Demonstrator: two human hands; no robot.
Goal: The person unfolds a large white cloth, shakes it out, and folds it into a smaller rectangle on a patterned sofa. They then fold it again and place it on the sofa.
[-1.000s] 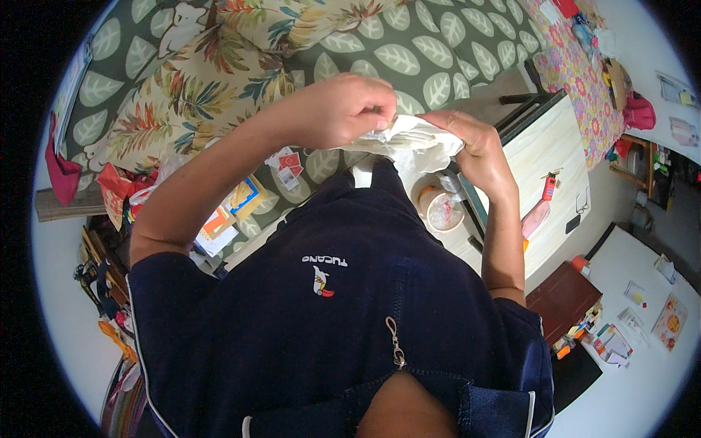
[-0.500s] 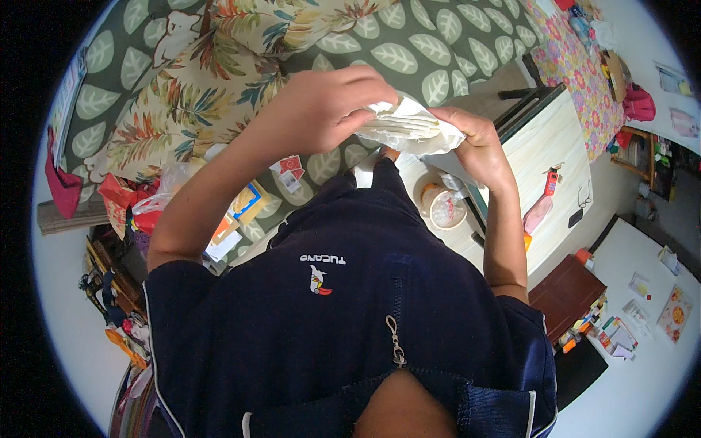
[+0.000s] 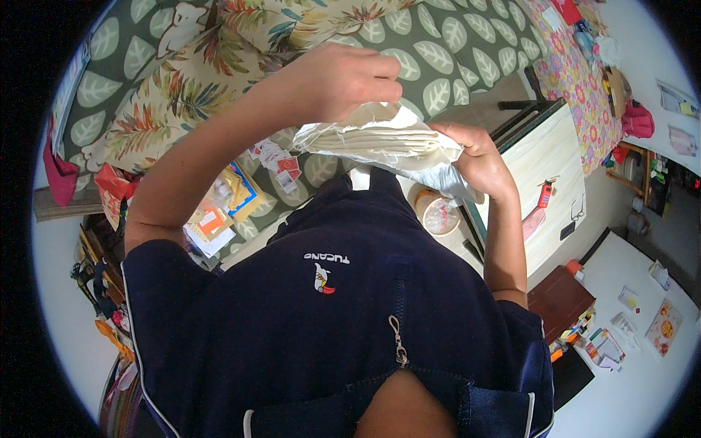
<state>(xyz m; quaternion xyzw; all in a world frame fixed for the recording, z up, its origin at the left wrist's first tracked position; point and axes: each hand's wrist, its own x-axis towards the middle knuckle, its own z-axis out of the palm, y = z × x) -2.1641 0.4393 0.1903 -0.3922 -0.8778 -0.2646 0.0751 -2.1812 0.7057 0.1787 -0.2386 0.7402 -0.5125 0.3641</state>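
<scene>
A bundle of cream cloth [image 3: 387,142], folded in several layers with frayed loose threads, is held up in front of my body. My right hand [image 3: 475,155] grips its right end, thumb along the top and fingers beneath. My left hand [image 3: 349,82] is closed at the cloth's upper edge, where a flap rises toward the curled fingers. The fingertips and the exact pinch are hidden behind the hand. A paler sheet hangs below the folded layers.
Ahead lies a bed with a green leaf-patterned cover [image 3: 438,91] and a floral cushion [image 3: 175,109]. Small red-and-white cards [image 3: 281,164] and packets lie at left. A round tub [image 3: 438,212] stands beside the pale tabletop [image 3: 548,160], which bears a red device [image 3: 545,194] and glasses.
My left hand has moved up and slightly left. The cloth has spread wider to the left, showing more of its layers, while my right hand keeps its end. More cards show on the bed.
</scene>
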